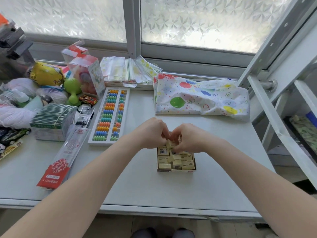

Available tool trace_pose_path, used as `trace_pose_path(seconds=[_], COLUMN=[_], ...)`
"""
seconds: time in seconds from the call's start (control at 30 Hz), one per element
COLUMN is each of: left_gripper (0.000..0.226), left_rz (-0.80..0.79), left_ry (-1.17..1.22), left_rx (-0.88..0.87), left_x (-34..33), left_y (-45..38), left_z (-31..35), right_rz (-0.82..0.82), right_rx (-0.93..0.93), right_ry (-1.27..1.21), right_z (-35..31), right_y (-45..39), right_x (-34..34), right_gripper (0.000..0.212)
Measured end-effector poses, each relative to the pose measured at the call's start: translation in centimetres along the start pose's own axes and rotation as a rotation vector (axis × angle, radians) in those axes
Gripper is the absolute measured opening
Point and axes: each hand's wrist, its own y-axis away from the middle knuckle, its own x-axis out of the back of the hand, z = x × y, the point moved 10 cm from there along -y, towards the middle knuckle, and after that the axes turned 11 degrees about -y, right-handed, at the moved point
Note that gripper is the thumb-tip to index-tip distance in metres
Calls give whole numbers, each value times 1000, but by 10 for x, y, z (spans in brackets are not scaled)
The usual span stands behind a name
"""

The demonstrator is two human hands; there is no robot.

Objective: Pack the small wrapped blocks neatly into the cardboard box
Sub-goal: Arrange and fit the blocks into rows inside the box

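Two hands, left hand [153,134] and right hand [186,139], pinch one wrapped block [169,144] over the cardboard box [176,170] of blocks, beside an abacus [109,115].

A white table [140,182] carries the cardboard box [176,170]; left of it — an abacus [109,115], a red ruler pack [60,160]; behind — balloon-print sheets [200,98].

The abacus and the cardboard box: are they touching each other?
Apart. In the head view, the abacus lies left of the cardboard box, and a bare strip of table shows plainly between them.
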Motion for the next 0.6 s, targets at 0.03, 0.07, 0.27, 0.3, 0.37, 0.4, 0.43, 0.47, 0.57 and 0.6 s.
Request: trace_pose_path(seconds=[0.03,0.07,0.27,0.3,0.37,0.4,0.43,0.47,0.57,0.6], left_gripper=[20,21,26,25,25,25,26,28,30,28], left_rz=[-13,-19,259,278,273,264,250,231,173,160], left_ry=[21,39,216,274,406,447,439,373,141,105], left_rx=[-7,-20,-43,-32,2,21,39,58,97,97], left_x=[-1,-1,19,20,17,16,14,12,4,2], left_y=[2,5,31,33,35,36,36,35,34,32], left_z=[1,2,3,-2,-10,-13,-14,-13,-10,-9], right_rz=[43,83,365,384,391,382,362,330,209,173], right_rx=[27,57,342,397,456,456,437,398,217,165], right_ry=[-27,-57,-75,-82,-139,-164,-167,-146,-31,-15], right_z=[2,3,-18,-24,-29,-28,-25,-21,-5,0], right_y=[0,2,30,36,43,42,39,34,14,10], right_x=[0,2,29,31,33,34,34,32,21,17], right_gripper=[18,18,21,19,17,16,16,15,19,21])
